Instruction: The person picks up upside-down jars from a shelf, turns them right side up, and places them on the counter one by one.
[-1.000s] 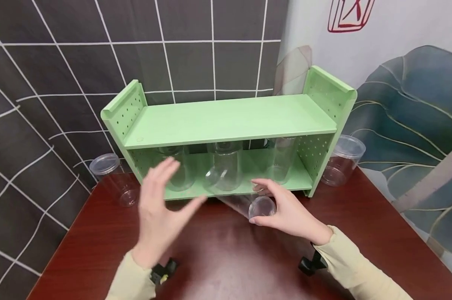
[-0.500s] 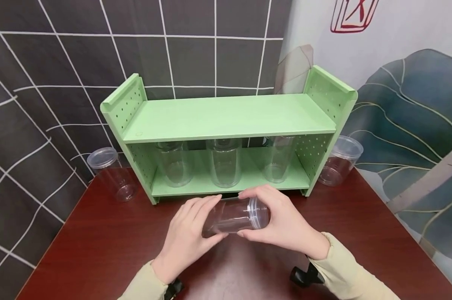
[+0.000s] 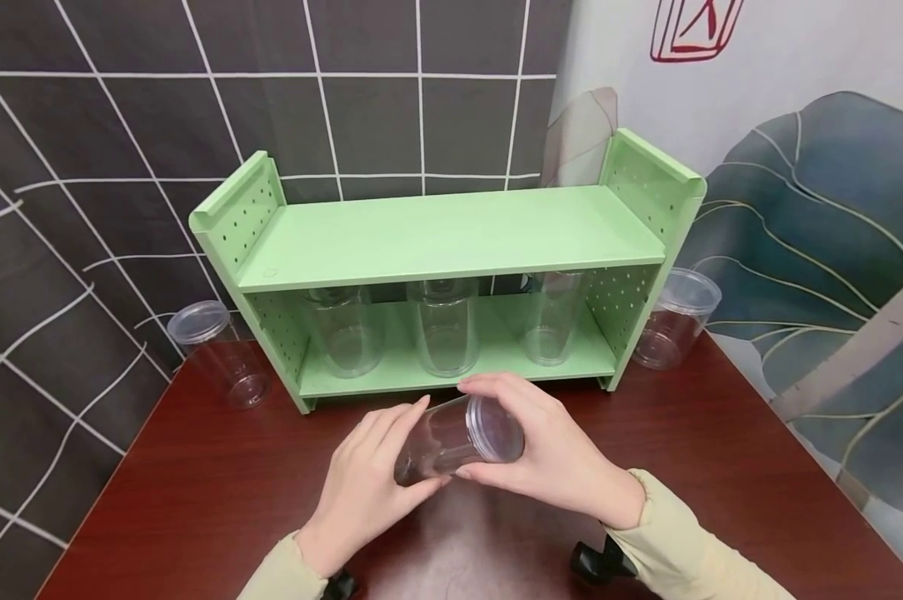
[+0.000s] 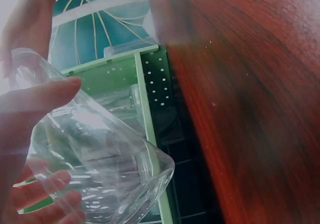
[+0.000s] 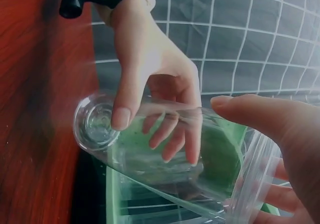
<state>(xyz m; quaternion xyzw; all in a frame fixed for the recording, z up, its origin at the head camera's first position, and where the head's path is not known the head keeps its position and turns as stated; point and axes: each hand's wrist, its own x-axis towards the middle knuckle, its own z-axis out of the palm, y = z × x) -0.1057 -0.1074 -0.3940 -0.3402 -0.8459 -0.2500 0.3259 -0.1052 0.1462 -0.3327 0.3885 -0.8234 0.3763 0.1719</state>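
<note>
A dark red wooden bench stood against a black wall gridded with white lines. To the right hung what looked like a pale mural of large teal leaves.

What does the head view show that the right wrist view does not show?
Only the head view shows the whole green shelf, three clear jars on its lower board, and one lidded jar at each side on the table. Only the right wrist view shows the held jar's base end-on. Both show the left hand and right hand holding the clear jar.
</note>
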